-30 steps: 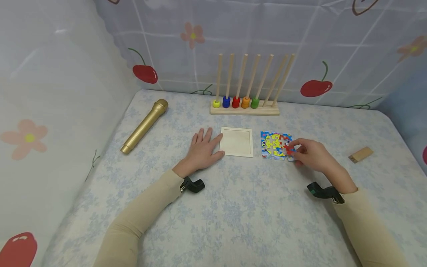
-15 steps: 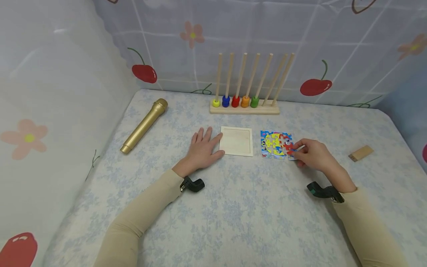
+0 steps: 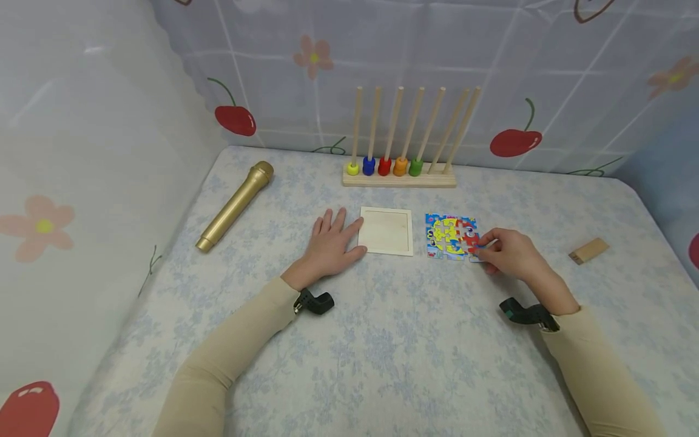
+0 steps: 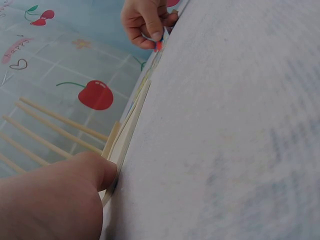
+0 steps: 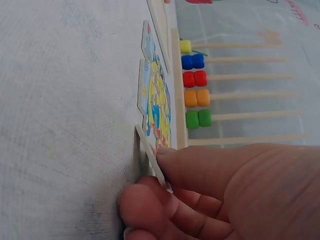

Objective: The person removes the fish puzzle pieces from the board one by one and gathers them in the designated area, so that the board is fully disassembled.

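Observation:
My right hand [image 3: 510, 254] pinches a jigsaw puzzle piece [image 5: 150, 154] between thumb and fingers. In the right wrist view the piece is tilted, one edge raised, beside the jigsaw puzzle [image 3: 448, 235]. That puzzle lies face up, its joined pieces printed yellow, red and blue; the held piece is at its near right corner. Spread out flat, my left hand [image 3: 327, 247] rests on the table, with index finger and thumb touching the left edge of a shallow square wooden tray [image 3: 385, 231]. The left wrist view shows the thumb on the tray's rim [image 4: 131, 127].
Behind the tray stands a wooden peg rack [image 3: 400, 177] with coloured beads on several of its tall pegs. A gold microphone [image 3: 235, 206] lies at the left. A small tan block [image 3: 589, 250] lies to the right, beyond the right hand.
The right fingers have drawn back slightly rightward, uncovering more of the puzzle's right side, while the pinched piece has shifted at the near right corner. The left hand has stayed on the tray's edge.

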Demonstrator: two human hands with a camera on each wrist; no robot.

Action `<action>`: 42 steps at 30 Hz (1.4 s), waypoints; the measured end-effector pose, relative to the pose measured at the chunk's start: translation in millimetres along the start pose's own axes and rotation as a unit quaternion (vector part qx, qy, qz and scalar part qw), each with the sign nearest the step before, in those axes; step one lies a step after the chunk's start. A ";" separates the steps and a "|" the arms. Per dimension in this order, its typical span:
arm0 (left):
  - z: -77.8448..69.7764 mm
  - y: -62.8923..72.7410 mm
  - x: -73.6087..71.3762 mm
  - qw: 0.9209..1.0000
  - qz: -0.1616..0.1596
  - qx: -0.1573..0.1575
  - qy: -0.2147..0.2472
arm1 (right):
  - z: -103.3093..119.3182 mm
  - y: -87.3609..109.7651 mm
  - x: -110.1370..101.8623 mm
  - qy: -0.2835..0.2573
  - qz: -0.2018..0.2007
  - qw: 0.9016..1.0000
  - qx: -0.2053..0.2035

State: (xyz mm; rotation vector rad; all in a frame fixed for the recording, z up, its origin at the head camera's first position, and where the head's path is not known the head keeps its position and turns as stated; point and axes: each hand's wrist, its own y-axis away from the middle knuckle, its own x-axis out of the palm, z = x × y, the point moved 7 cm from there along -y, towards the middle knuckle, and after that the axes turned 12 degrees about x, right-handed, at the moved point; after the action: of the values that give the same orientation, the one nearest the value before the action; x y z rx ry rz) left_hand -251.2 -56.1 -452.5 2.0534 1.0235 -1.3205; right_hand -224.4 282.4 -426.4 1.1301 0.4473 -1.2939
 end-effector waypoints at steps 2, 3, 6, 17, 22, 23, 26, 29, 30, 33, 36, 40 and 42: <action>0.2 -0.4 0.0 1.000 0.000 -0.001 0.000 | 0.5 0.3 -0.1 0.008 -0.006 1.000 -0.001; 0.3 -0.5 0.0 1.000 0.001 -0.001 -0.001 | 0.5 0.4 -0.3 0.012 -0.008 1.000 -0.002; 0.6 -0.9 0.1 1.000 0.000 -0.001 -0.002 | -0.2 0.2 -0.2 0.020 -0.011 1.000 0.002; -0.3 1.3 -0.7 1.000 -0.001 0.003 0.000 | 1.7 0.1 1.1 0.031 -0.020 0.999 -0.008; 0.4 0.9 -0.2 1.000 -0.001 0.002 -0.003 | 3.1 0.1 1.3 0.032 -0.018 0.999 -0.011; 0.6 0.8 -0.1 1.000 -0.001 0.002 -0.004 | 3.1 0.0 1.2 0.033 -0.018 0.999 -0.012; 1.0 0.5 -0.1 1.000 -0.001 0.002 -0.004 | 3.6 0.3 0.9 0.033 -0.018 0.999 -0.013; 0.9 0.3 -0.4 1.000 -0.002 0.002 -0.003 | 3.6 0.6 0.9 0.034 -0.016 0.999 -0.014; 0.9 0.3 -0.5 1.000 -0.002 0.002 -0.003 | 3.8 0.7 1.0 0.034 -0.016 0.999 -0.015; 0.9 0.1 -0.6 1.000 -0.003 0.002 -0.002 | 4.1 0.6 1.4 0.042 -0.019 0.999 -0.016; 1.2 -0.3 0.0 1.000 -0.002 0.001 -0.003 | 4.8 0.8 2.0 0.051 -0.028 0.998 -0.018; 1.4 -0.4 0.7 1.000 0.001 -0.002 -0.003 | 5.3 2.0 2.7 0.056 -0.040 0.997 -0.025; 1.3 -0.4 0.6 1.000 0.001 -0.003 -0.002 | 5.6 2.7 2.7 0.055 -0.040 0.997 -0.028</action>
State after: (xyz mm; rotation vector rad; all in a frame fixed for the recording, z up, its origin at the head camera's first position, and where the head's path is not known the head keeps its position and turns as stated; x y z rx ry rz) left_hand -252.0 -56.7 -453.6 2.0458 1.0216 -1.3193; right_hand -222.9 275.9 -425.0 1.1507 0.6112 -1.2840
